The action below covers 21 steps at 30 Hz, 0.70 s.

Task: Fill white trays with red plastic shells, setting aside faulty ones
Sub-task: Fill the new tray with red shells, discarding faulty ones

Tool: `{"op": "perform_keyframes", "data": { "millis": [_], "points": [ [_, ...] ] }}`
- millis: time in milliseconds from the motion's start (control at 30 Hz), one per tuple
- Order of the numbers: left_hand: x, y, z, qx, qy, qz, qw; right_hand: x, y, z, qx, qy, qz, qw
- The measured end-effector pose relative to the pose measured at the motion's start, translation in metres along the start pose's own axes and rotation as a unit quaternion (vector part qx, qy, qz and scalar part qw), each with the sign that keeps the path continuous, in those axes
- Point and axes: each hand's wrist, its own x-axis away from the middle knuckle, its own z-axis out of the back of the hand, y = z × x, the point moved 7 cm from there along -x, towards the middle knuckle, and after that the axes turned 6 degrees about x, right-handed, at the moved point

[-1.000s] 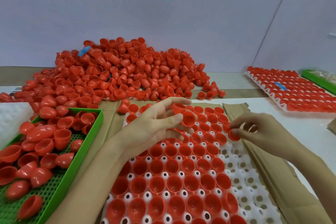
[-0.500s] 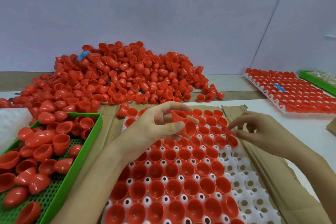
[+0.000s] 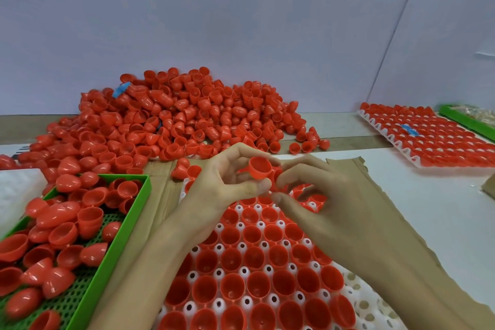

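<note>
Pale lilac wall [image 3: 294, 35], corner seam [image 3: 394, 35] right; white tabletop [image 3: 442, 209], even light

Operator: two bare hands and forearms (head view only).

The left hand [image 3: 227, 185] and right hand [image 3: 329, 195] are uncovered. Each continues into a bare forearm, the left forearm [image 3: 150, 262] and right forearm [image 3: 401, 276], which run to the lower frame edge. The fingers [image 3: 254, 187] are slender with rounded tips. The nail visible on the left thumb is cut short and plain. Knuckle ridges show faintly on the back of the right hand.
</note>
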Motion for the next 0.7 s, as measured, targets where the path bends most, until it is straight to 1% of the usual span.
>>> {"op": "perform_keyframes", "data": {
  "millis": [67, 133, 333, 433, 500, 533, 567, 600, 633, 700],
  "points": [
    [0.000, 0.001, 0.004, -0.007, 0.024, -0.009, 1.000, 0.000, 0.004, 0.001, -0.031, 0.000, -0.022, 0.999],
    [0.000, 0.002, 0.007, -0.023, 0.043, -0.013, 0.999, 0.001, 0.008, 0.003, -0.035, -0.003, -0.040, 0.999],
    [0.000, 0.001, 0.011, -0.021, 0.057, -0.017, 0.998, 0.000, 0.016, 0.002, -0.039, 0.001, -0.056, 0.998],
    [0.000, 0.009, 0.025, -0.045, 0.128, -0.028, 0.990, -0.004, 0.025, 0.005, -0.085, 0.025, -0.071, 0.994],
    [0.005, 0.022, 0.041, -0.087, 0.206, -0.046, 0.974, -0.008, 0.034, 0.007, -0.119, 0.044, -0.087, 0.988],
    [0.011, 0.029, 0.052, -0.139, 0.247, -0.058, 0.957, -0.010, 0.038, 0.008, -0.129, 0.051, -0.091, 0.986],
    [0.018, 0.037, 0.063, -0.217, 0.278, -0.066, 0.934, -0.015, 0.043, 0.007, -0.131, 0.056, -0.093, 0.985],
    [0.026, 0.046, 0.070, -0.284, 0.297, -0.073, 0.909, -0.021, 0.049, 0.006, -0.130, 0.057, -0.096, 0.985],
    [0.036, 0.054, 0.076, -0.324, 0.311, -0.076, 0.890, -0.029, 0.056, 0.003, -0.123, 0.056, -0.099, 0.986],
    [0.059, 0.065, 0.091, -0.379, 0.327, -0.073, 0.863, -0.051, 0.073, -0.005, -0.093, 0.037, -0.106, 0.989]
  ]
}}
